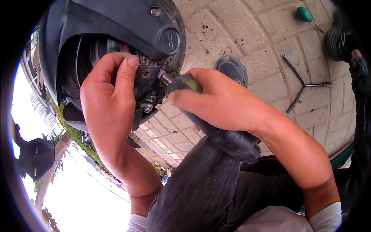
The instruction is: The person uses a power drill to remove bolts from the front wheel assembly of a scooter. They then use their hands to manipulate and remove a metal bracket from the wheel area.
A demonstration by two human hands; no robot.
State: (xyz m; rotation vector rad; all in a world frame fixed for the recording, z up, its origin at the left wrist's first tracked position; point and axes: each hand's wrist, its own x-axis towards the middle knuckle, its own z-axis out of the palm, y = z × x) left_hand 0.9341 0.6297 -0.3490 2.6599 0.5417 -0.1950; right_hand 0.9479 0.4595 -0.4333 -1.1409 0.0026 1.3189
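Observation:
My right hand [216, 96] is wrapped round a black cordless power wrench [216, 133] with a green patch near its head. A metal socket [166, 78] with a reddish tip juts from the wrench toward a dark bracket [145, 77] on a motorbike [104, 19]. Whether the tip touches the bracket, I cannot tell. My left hand [112, 89] is closed, thumb against forefinger, at the bracket's upper left edge; whatever lies in the pinch is hidden. Just below the bracket are metal fittings [147, 104].
On the paving [255, 73] to the right lie a three-armed socket wrench [305, 85] and a green-handled screwdriver [304, 14]. My dark-trousered knee [197, 181] rises under the power wrench. A shoe [232, 69] stands beyond my right hand; another shoe [340, 40] is at the far right.

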